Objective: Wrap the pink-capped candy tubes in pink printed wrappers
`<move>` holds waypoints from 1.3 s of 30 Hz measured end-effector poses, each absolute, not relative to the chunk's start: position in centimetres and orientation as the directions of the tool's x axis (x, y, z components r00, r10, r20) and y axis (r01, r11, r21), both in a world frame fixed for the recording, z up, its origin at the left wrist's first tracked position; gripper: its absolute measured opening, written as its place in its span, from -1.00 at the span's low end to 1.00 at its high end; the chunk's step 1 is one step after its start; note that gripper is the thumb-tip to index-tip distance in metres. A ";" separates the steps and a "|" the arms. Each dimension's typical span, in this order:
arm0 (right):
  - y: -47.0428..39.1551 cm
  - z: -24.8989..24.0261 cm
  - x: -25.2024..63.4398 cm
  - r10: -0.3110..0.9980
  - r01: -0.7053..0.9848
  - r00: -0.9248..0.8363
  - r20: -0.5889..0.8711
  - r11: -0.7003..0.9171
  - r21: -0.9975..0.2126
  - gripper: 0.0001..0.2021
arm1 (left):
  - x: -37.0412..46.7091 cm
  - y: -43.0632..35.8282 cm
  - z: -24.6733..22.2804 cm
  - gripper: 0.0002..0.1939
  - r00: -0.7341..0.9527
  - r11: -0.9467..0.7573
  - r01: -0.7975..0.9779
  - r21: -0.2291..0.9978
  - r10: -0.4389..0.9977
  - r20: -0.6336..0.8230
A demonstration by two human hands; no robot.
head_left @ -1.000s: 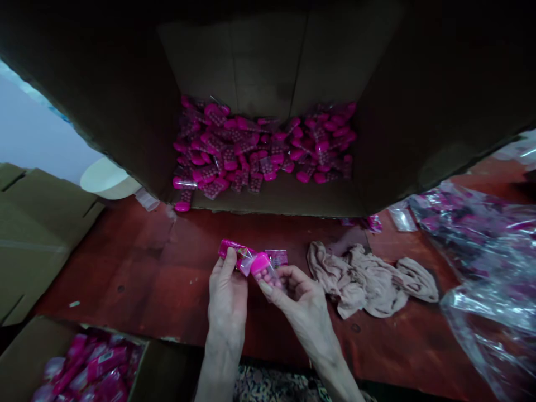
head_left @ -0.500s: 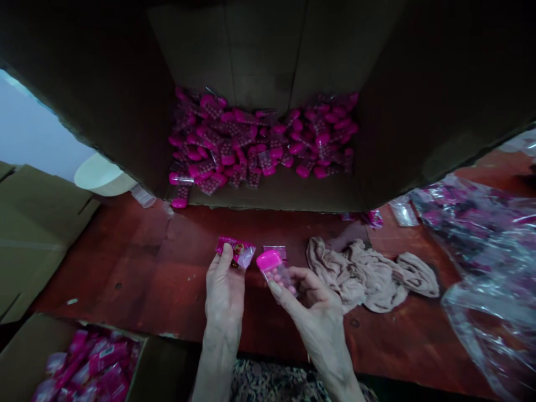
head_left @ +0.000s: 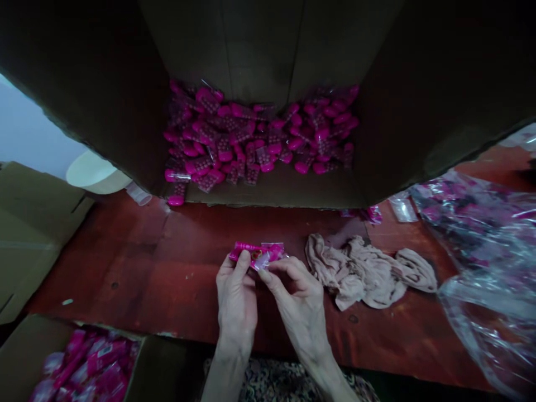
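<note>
My left hand [head_left: 238,293] pinches a shiny pink printed wrapper [head_left: 243,249] between thumb and fingers, above the table. My right hand [head_left: 299,293] is closed at the wrapper's right end, its thumb and index finger round a small pink-capped clear candy container [head_left: 263,261]. The container is mostly hidden by the fingers and the wrapper; I cannot tell how far it is inside. Just behind my hands lies a small flat pink packet [head_left: 274,244].
A large open carton [head_left: 268,195] full of pink-capped candy containers [head_left: 251,134] stands ahead. A crumpled beige cloth [head_left: 368,273] lies on the red table [head_left: 138,279]. Clear plastic with pink packets [head_left: 481,223] is at right; a box of pink wrappers [head_left: 104,357] sits lower left.
My hands have come together. The right hand has brought the candy container left against the wrapper, and the left hand has moved slightly right with the wrapper.
</note>
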State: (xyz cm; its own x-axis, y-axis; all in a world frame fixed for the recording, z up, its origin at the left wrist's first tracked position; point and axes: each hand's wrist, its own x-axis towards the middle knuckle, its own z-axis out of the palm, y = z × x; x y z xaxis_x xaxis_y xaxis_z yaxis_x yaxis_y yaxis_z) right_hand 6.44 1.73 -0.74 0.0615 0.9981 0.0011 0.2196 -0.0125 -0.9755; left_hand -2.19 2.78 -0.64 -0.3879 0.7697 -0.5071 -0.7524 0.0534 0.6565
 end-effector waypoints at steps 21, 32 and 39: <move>2.3 -2.7 5.6 0.945 -0.338 0.191 -0.265 -0.190 -0.922 -0.91 | -1.9 3.0 -1.6 -0.91 -0.355 0.077 -0.740 0.668 0.799 -0.485; 3.3 -3.8 8.5 0.965 0.564 0.155 0.213 0.090 -0.821 -0.81 | -3.5 3.2 -2.5 -0.92 -0.395 0.020 -0.795 0.607 0.742 -0.541; 2.8 -4.2 8.4 0.986 0.637 0.062 0.151 0.078 -0.767 -0.81 | -3.9 3.2 -2.6 -0.93 -0.405 -0.012 -0.806 0.592 0.740 -0.537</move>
State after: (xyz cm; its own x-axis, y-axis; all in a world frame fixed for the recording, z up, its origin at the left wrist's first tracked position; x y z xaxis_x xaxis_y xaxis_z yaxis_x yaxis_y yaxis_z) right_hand 8.40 2.84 -4.19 0.0623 0.9865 0.1515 0.6369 0.0776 -0.7671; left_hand -3.90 3.22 -2.55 -0.4052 0.7403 -0.5365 -0.8060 -0.0122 0.5918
